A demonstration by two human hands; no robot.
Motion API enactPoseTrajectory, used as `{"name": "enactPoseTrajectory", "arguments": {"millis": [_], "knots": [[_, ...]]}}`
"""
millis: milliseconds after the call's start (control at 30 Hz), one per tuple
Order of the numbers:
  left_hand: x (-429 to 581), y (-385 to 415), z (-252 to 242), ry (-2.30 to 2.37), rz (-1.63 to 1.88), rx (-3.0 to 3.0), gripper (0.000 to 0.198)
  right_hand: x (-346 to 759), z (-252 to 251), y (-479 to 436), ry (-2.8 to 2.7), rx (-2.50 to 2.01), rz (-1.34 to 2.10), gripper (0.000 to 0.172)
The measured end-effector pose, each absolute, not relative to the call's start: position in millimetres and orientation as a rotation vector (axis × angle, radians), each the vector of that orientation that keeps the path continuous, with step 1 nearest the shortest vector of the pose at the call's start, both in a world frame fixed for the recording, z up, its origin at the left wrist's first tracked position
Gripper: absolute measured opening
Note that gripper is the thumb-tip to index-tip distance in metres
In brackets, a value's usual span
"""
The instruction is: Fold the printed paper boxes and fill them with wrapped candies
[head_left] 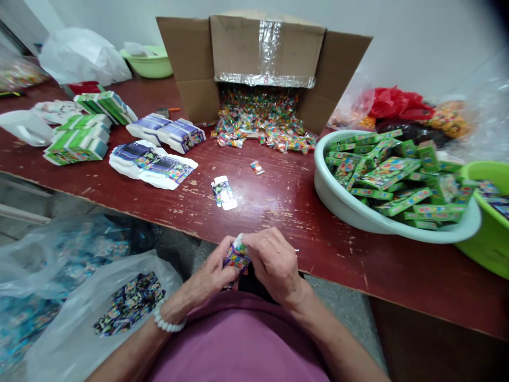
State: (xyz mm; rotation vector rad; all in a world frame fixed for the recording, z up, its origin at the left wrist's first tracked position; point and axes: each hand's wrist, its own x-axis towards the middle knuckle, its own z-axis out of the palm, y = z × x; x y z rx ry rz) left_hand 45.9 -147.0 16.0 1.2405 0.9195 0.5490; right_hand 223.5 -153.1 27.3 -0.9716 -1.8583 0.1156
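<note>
Both hands meet at the near edge of the dark red table (278, 196). My left hand (209, 276) and my right hand (272, 262) are closed round one small colourful box (236, 257), with its white flap sticking up between the fingers. A white bead bracelet (167, 322) circles my left wrist. A flat unfolded box blank (223, 192) and a single wrapped sweet (257, 167) lie on the table beyond my hands.
A tipped cardboard carton (262, 53) spills wrapped sweets (262, 122) at the back. A pale basin (358, 207) of green boxes and a green basin (489, 239) sit right. Stacks of flat blanks (79, 138) lie left. Plastic bags (99, 313) of small boxes sit below left.
</note>
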Motion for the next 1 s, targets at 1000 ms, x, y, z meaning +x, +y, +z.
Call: {"name": "enactPoseTrajectory", "arguments": {"millis": [1000], "knots": [[64.5,-152.3,7.3,0.967,0.771,0.868,0.04,229.9,13.4,-155.7,-0.983,-1.095,1.699,0.037]]}}
